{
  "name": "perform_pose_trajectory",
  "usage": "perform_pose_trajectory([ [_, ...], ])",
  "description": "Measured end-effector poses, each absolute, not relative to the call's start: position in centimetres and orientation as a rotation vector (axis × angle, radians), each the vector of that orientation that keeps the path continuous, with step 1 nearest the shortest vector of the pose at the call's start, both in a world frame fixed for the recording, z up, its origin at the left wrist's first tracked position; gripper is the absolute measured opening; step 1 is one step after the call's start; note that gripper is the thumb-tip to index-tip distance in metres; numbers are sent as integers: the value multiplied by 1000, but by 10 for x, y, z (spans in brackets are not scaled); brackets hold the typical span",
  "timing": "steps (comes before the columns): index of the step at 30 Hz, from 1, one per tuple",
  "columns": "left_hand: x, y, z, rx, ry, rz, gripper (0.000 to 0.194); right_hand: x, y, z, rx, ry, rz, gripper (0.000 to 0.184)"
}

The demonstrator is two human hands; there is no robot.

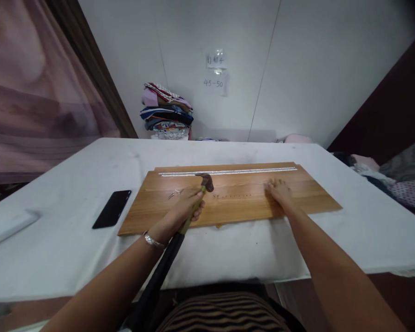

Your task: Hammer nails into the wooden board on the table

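My left hand [189, 203] is wrapped round the handle of a claw hammer [207, 181], just below its dark metal head. The long handle slants down toward me, with a black grip at its lower end. My right hand [278, 191] rests on the right part of a wooden board [235, 207], fingers apart, with no object visible in it. Between my hands, a row of small dark marks [231, 196] runs across the wood; whether they are nails or holes I cannot tell. Several loose nails [174, 193] lie left of the hammer head.
Two white measuring strips [228, 172] lie along the board's far side. A black phone [112, 209] is on the white-covered table [72, 184], left of the board. Folded clothes [168, 110] are stacked by the wall. A white object [12, 226] sits far left.
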State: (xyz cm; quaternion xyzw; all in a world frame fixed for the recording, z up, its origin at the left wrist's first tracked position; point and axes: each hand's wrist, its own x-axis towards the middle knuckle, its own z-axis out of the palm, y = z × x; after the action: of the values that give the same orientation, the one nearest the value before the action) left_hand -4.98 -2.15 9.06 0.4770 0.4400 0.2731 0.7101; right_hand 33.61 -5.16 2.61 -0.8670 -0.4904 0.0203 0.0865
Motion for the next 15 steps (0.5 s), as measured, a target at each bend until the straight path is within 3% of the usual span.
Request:
perform_pose_trajectory([
  [5, -32, -20, 83, 990, 989, 577, 47, 335, -56, 3, -2715, -1388, 17, 58],
  [15, -14, -19, 84, 980, 1142, 478, 33, 337, -54, 2, -2684, -1339, 64, 60],
])
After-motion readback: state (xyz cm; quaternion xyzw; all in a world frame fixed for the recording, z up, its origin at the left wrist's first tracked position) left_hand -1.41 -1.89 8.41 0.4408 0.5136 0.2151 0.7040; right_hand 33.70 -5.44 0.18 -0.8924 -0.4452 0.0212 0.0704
